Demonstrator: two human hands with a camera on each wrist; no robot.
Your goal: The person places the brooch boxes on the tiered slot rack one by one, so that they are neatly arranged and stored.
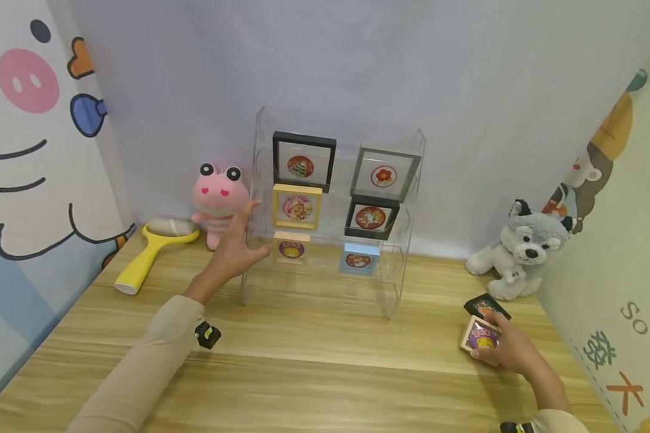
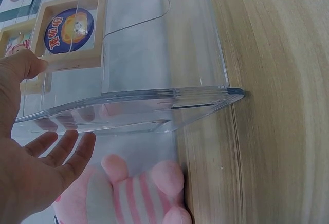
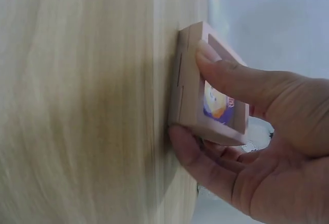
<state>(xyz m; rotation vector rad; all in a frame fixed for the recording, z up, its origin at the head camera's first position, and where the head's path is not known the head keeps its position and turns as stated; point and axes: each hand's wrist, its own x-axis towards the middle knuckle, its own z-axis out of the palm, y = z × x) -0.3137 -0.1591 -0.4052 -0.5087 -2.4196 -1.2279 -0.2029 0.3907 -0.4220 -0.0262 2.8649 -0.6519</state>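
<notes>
My left hand (image 1: 233,249) is at the left side of a clear acrylic display stand (image 1: 325,291). In the left wrist view its thumb lies in front of the side panel, near a beige frame with a purple badge (image 2: 69,31); the other fingers are spread outside the panel. At the right, my right hand (image 1: 511,350) pinches a small beige picture frame (image 1: 482,337) with a similar badge. The right wrist view shows the thumb on the frame's front rim (image 3: 234,131) and fingers underneath, close to the tabletop. A dark frame (image 1: 487,305) lies just behind it.
The stand's tiers hold several framed badges, including a black frame (image 1: 304,161), a grey frame (image 1: 386,172) and a blue frame (image 1: 359,260). A pink plush toy (image 1: 220,192) and a yellow-handled roller (image 1: 151,252) are left of it. A grey plush dog (image 1: 528,249) sits at right.
</notes>
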